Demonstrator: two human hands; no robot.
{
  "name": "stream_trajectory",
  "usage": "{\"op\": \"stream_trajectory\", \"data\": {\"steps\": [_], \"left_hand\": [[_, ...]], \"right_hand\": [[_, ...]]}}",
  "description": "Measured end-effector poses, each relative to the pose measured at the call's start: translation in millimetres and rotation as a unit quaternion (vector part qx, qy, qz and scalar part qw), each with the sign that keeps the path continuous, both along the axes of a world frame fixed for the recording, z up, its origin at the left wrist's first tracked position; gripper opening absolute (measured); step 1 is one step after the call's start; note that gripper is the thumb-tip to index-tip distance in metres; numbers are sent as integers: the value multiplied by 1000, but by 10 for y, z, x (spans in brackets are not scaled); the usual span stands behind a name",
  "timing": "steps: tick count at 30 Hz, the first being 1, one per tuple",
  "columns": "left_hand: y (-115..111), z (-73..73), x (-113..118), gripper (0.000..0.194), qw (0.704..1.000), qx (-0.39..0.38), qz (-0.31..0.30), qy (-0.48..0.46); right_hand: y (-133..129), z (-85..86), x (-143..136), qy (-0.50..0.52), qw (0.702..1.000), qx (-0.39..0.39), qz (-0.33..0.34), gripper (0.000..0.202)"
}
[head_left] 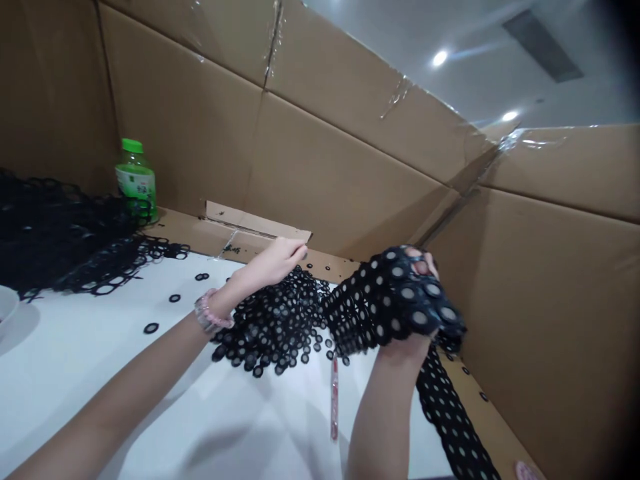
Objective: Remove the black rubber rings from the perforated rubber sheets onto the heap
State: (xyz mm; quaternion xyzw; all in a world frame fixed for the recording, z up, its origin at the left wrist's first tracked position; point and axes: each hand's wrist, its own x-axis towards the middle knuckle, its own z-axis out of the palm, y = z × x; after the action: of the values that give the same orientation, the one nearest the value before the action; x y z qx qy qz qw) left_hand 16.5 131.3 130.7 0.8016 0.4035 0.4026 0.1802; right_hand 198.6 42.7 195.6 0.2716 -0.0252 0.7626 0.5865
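My right hand (423, 263) is closed on a black sheet dotted with round rings (390, 293), which drapes over the hand and hides most of its fingers. One end of the sheet hangs down toward the pile on the left. My left hand (283, 257), with a pink band at its wrist, is closed in a pinch just above a heap of loose black rings (280, 320). A small dark bit shows at its fingertips, too small to name. Beyond the right forearm lies a long strip of the same dotted black sheet (457, 413).
A tangle of black ring-holed scrap (55, 233) lies at the left by a green-capped bottle (136, 180). A red slender tool (335, 400) rests on the white table (270, 427). Cardboard walls (340, 167) enclose the back and right. A white bowl's edge (7, 303) shows at far left.
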Motion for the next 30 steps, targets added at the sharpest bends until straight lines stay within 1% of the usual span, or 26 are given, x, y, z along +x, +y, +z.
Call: {"op": "stream_trajectory", "data": {"steps": [1, 2, 3, 4, 5, 6, 7, 8, 9, 10, 12, 13, 14, 16, 17, 19, 21, 23, 26, 28, 30], "left_hand": [[40, -86, 23, 32, 999, -9, 15, 51], [81, -187, 62, 30, 995, -23, 24, 89], [125, -296, 110, 27, 992, -37, 29, 116], [170, -404, 161, 23, 990, -47, 30, 132], [215, -502, 211, 20, 989, -52, 29, 138], [256, -580, 253, 18, 989, -55, 25, 138], [289, -633, 286, 17, 988, -57, 23, 140], [309, -653, 308, 17, 988, -58, 22, 140], [310, -638, 318, 17, 988, -57, 22, 139], [289, -587, 316, 18, 988, -56, 23, 140], [166, -397, 283, 21, 994, -30, 26, 106], [62, -272, 255, 24, 997, -10, 26, 72], [-64, -138, 223, 28, 999, 27, 23, 2], [-350, 116, 161, 35, 987, 82, -3, -138], [-490, 221, 136, 37, 980, 94, -29, -174], [-713, 367, 108, 37, 979, 100, -82, -156], [-829, 429, 107, 36, 986, 89, -99, -104], [-846, 435, 116, 34, 991, 73, -96, -63], [-794, 411, 122, 27, 992, 66, -104, -24], [-771, 396, 124, 24, 991, 71, -112, -15], [-773, 385, 137, 24, 990, 76, -116, -23]], "right_hand": [[17, -8, 12, -163, 985, -11, -60, 16], [36, -22, 18, -326, 935, -17, -139, 16], [53, -38, 17, -401, 897, -20, -188, 18], [63, -53, 12, -465, 851, -22, -243, 20], [64, -63, 4, -501, 816, -25, -288, 20], [57, -68, -5, -522, 790, -29, -322, 20], [43, -68, -15, -536, 771, -30, -343, 18], [26, -65, -25, -549, 756, -30, -354, 18], [9, -60, -34, -562, 745, -29, -359, 18], [-4, -57, -41, -577, 734, -24, -358, 19], [-16, -63, -53, -598, 720, -13, -350, 18], [-14, -74, -57, -606, 717, -5, -345, 16], [-8, -89, -63, -613, 713, 6, -341, 15], [6, -129, -83, -631, 696, 30, -342, 15], [12, -149, -99, -645, 681, 42, -344, 16], [16, -185, -141, -677, 645, 66, -349, 19], [15, -208, -187, -697, 618, 79, -355, 19], [16, -220, -217, -702, 608, 94, -359, 18], [31, -222, -223, -700, 605, 110, -363, 16], [45, -218, -217, -700, 606, 117, -359, 15], [57, -210, -217, -693, 619, 119, -349, 14]]}}
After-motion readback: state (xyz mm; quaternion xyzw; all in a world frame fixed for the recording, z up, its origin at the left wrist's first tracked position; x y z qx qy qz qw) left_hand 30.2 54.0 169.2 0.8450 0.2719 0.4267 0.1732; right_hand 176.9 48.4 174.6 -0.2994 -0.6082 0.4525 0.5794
